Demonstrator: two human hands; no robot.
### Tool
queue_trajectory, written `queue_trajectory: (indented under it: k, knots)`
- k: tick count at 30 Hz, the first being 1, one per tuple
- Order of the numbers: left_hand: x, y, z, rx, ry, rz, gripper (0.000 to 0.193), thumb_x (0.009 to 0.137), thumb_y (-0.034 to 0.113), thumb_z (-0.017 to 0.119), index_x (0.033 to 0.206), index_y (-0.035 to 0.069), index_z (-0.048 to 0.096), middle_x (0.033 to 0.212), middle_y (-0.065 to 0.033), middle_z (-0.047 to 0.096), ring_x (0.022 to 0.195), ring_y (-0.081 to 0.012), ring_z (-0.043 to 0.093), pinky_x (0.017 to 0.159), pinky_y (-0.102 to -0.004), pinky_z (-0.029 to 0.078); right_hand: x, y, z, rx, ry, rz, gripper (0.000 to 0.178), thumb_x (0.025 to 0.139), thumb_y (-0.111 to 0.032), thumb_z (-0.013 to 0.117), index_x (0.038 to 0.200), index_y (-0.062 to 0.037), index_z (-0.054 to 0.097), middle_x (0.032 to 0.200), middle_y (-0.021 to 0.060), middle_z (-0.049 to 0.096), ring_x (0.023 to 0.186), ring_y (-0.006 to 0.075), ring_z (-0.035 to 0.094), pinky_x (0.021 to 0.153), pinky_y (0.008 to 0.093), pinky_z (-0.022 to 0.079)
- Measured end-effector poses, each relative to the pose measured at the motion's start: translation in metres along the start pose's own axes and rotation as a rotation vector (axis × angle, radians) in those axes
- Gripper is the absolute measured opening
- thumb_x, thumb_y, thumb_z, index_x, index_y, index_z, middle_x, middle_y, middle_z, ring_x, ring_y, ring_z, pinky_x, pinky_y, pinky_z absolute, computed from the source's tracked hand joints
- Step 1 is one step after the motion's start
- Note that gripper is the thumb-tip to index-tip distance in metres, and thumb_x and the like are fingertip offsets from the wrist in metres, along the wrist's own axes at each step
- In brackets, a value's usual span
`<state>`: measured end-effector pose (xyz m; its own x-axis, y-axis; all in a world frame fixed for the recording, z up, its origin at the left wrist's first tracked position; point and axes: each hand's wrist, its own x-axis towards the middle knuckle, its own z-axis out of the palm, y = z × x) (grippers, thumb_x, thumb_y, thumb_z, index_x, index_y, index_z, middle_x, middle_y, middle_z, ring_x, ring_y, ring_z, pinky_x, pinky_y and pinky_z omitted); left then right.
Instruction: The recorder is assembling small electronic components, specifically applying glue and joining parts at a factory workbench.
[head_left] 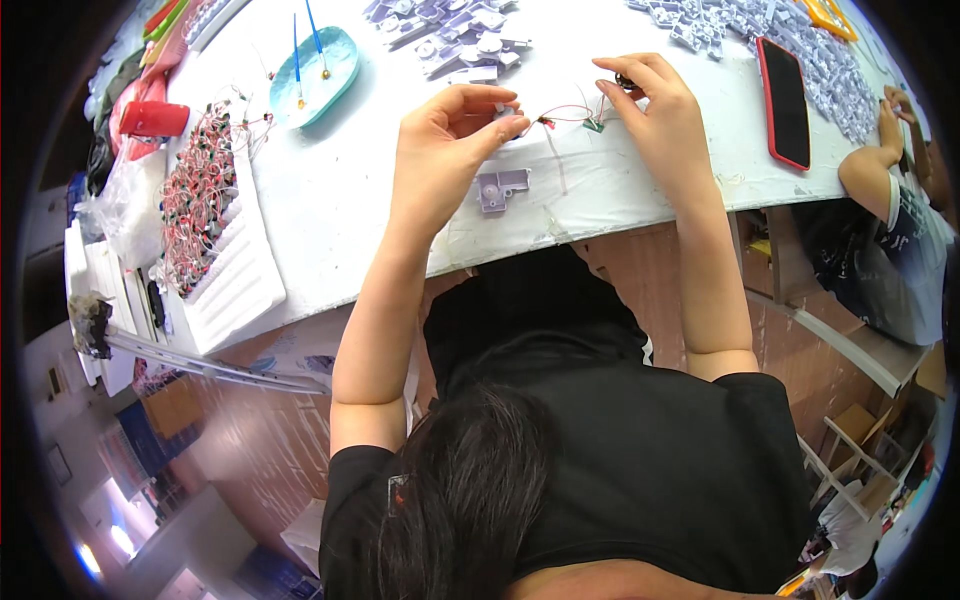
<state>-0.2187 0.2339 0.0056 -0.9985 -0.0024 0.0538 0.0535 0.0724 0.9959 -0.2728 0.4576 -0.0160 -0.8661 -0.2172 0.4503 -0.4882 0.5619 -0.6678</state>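
Red wires (566, 107) between hands (660, 105), co-worker's lettered sleeve (905, 226)

I see both arms stretched from near to far. Left forearm (385, 300) slants rightward; right forearm (715, 280) slants leftward. Left hand (450, 145): wrist angled right, thumb and fingers in pinch grip. Right hand (660, 120): slightly farther out, also pinching, fingertips pointing left. Hands apart, thumbs facing inward.
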Motion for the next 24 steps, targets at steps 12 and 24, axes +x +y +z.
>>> queue_trajectory:
  k: [12,24]
  knots:
    - [0.004,0.001,0.004,-0.140,0.097,-0.049,0.017,0.086,0.007,0.073,0.097,-0.003,0.067,0.091,-0.0104,0.072,0.084,-0.0148,0.069,0.076,-0.0243,0.055,-0.012,-0.057,0.019,0.047,0.167,-0.299,0.012,0.076,-0.010,0.077,0.087,-0.0096,0.072,0.082,0.0012,0.067,0.080,0.0202,0.059,0.071,0.0322,0.049]
    - [-0.003,0.006,-0.001,-0.342,0.076,-0.104,0.026,0.093,0.011,0.066,0.113,-0.005,0.066,0.100,-0.0132,0.070,0.090,-0.0174,0.069,0.084,-0.0272,0.056,-0.015,-0.056,0.039,0.150,0.165,-0.127,0.022,0.077,-0.006,0.076,0.098,-0.0093,0.072,0.088,0.0033,0.068,0.083,0.0198,0.060,0.072,0.0310,0.050]
